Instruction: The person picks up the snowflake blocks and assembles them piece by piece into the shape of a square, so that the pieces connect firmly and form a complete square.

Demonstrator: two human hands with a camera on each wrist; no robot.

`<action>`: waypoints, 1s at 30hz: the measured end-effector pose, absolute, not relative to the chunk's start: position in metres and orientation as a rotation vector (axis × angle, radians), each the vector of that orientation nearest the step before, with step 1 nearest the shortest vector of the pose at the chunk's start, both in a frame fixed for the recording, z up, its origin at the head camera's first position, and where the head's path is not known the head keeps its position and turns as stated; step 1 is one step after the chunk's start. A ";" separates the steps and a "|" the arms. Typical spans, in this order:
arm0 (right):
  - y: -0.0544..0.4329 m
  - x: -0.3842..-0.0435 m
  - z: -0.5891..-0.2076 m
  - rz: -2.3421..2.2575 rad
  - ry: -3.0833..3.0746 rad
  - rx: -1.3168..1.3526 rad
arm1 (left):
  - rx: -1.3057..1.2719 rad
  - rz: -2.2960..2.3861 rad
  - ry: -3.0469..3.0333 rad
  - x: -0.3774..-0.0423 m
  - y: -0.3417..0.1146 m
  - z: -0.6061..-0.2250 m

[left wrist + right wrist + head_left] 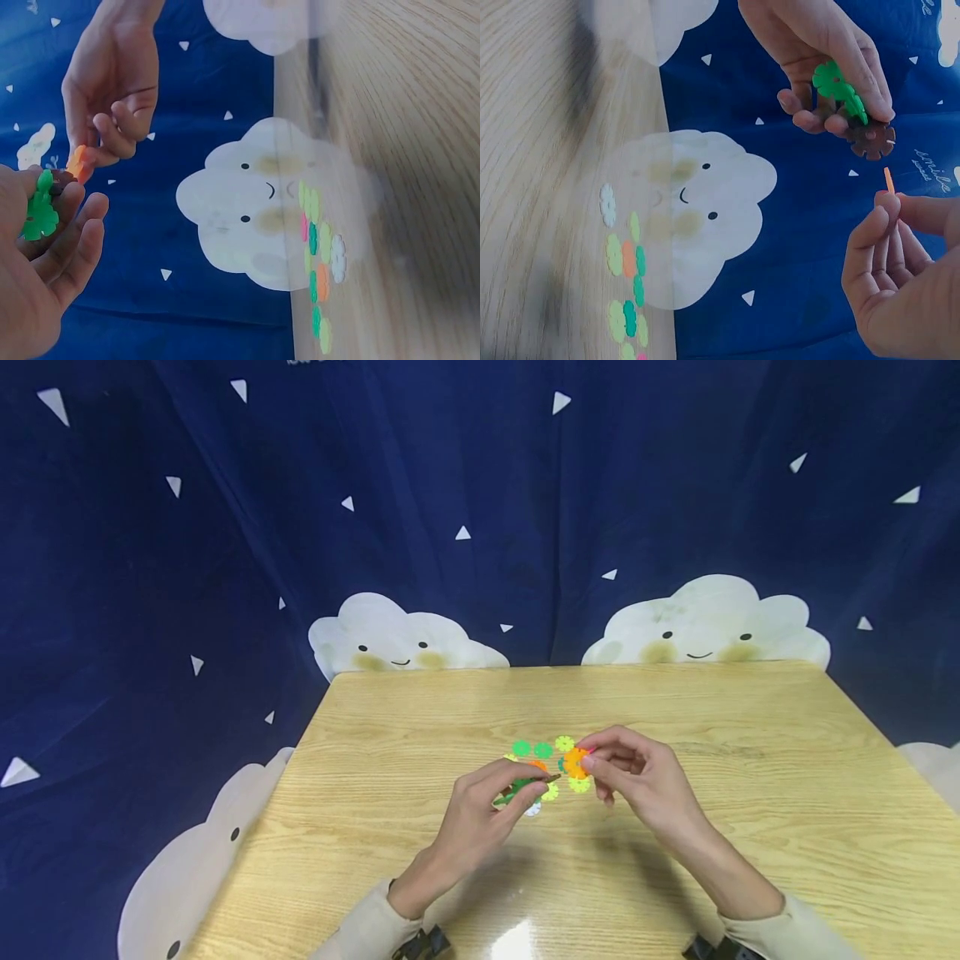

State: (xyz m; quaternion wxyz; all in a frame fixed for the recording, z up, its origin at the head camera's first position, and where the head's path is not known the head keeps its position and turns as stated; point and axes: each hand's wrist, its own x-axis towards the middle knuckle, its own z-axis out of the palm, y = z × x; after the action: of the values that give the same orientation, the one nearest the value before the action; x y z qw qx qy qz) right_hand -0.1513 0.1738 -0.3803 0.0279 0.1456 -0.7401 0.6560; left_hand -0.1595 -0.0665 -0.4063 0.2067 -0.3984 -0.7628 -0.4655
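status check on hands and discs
Left hand holding green discs and brown disc. Right hand pinching orange disc. Brown and orange apart, nothing visible between.

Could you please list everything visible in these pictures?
Wooden table: one, tan, lower centre
Cloth curtain: one, navy and white, behind table
Loose flower-shaped plastic discs: about ten, yellow, green, orange, pink, white, on table
Orange flower disc: one, orange, right fingers
Green flower discs: at least two, green, left fingers
Brown flower disc: one, brown, touching green
Sleeves: two, cream, lower edge
Wrist devices: two, black, near sleeves
Left hand, right hand: two, bare, above table
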 end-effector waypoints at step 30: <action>0.158 -0.144 -0.383 2.107 -2.224 0.460 | -1.071 -1.358 -2.104 -0.156 -0.062 -0.406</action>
State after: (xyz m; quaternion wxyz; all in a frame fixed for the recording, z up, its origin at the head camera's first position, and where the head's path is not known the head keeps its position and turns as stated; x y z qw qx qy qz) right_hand -0.1443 0.1578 -0.3831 0.0219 0.1485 -0.7178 0.6799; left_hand -0.1560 -0.0617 -0.4060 0.2073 -0.3848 -0.7558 -0.4876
